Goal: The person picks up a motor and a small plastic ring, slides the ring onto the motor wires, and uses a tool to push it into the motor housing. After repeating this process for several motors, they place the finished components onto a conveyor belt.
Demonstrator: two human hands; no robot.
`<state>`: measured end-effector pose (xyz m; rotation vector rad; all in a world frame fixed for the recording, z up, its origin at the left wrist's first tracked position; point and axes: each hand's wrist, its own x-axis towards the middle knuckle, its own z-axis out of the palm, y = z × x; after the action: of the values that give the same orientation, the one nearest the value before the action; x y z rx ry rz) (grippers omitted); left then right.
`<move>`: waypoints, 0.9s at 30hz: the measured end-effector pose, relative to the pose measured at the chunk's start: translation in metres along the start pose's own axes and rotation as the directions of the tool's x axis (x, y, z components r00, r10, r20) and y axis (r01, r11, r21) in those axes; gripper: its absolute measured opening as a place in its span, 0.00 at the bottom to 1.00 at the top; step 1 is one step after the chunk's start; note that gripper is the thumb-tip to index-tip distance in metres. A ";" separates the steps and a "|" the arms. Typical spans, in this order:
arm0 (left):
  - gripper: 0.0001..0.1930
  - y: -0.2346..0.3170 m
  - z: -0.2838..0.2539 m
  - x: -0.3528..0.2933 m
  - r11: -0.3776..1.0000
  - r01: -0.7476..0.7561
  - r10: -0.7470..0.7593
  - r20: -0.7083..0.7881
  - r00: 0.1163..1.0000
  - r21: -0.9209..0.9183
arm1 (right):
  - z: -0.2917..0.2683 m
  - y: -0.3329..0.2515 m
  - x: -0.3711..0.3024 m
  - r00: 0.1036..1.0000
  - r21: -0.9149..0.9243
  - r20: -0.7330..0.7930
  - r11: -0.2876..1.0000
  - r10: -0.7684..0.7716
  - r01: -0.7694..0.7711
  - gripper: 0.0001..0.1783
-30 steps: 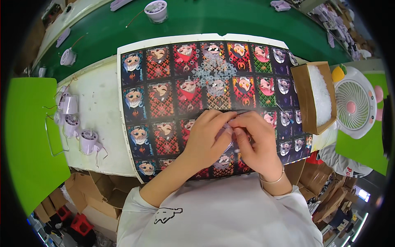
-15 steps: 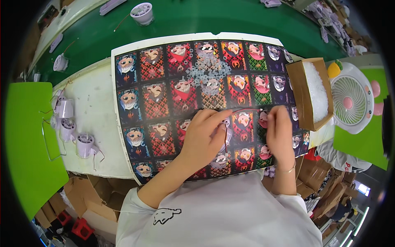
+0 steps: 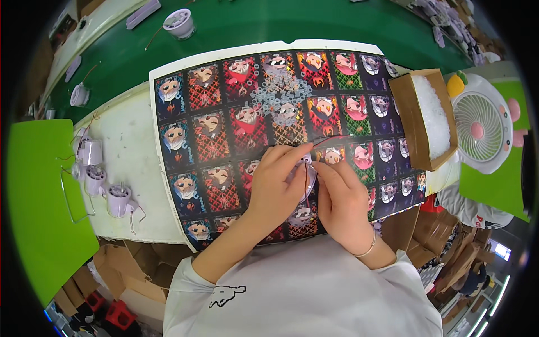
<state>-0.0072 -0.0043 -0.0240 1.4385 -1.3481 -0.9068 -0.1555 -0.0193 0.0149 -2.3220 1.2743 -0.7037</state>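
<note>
Lilac plastic part point(image 3: 306, 159) sits between the two hands, above the printed sheet point(image 3: 241, 149). Its long axis, as far as the covering fingers let it show, runs roughly from 12 to 6 o'clock. From the left hand point(image 3: 275, 182), which is nearer and grips it, the part lies toward 2 o'clock; from the right hand point(image 3: 343, 205) it lies toward 10 or 11. The right hand's thumb and fingers are drawn together at the part's edge; whether they pinch anything cannot be told. One dark-red lead point(image 3: 307, 178) drops across the part toward 6 o'clock; another point(image 3: 331, 138) reaches out between 1 and 2. Small lettering accompanies the sheet's cartoon figures, and red lettering marks a pale bag point(image 3: 466, 216) between 3 and 4 o'clock.
</note>
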 end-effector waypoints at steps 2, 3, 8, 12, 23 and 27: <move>0.17 0.001 0.001 0.000 1.000 0.010 -0.010 -0.012 1.000 0.003 | 0.005 0.000 -0.002 0.999 0.013 -0.037 1.000 0.020 -0.020 0.19; 0.17 0.001 0.002 0.000 1.000 0.012 -0.012 -0.009 1.000 0.001 | 0.008 -0.001 -0.004 0.997 0.026 -0.071 0.999 0.038 -0.037 0.19; 0.15 0.000 0.005 0.002 1.000 -0.004 0.004 -0.059 0.998 0.012 | 0.012 0.003 0.003 0.994 0.056 -0.096 0.997 0.050 -0.044 0.20; 0.15 -0.001 0.004 0.002 1.000 0.000 0.001 -0.056 0.998 0.011 | -0.019 0.014 0.027 0.979 -0.037 0.145 0.988 -0.143 0.150 0.21; 0.12 0.005 0.001 0.001 1.000 0.002 -0.003 -0.035 0.999 -0.013 | -0.044 0.057 0.031 0.985 -0.102 0.147 0.992 0.086 -0.071 0.09; 0.12 0.005 0.000 0.001 1.000 -0.009 0.008 -0.031 0.999 -0.019 | -0.028 0.056 0.016 0.981 -0.224 -0.139 0.960 0.138 -0.167 0.09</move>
<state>-0.0086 -0.0050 -0.0191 1.4257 -1.3178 -0.8862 -0.2021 -0.0637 0.0099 -2.3585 1.6543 -0.6845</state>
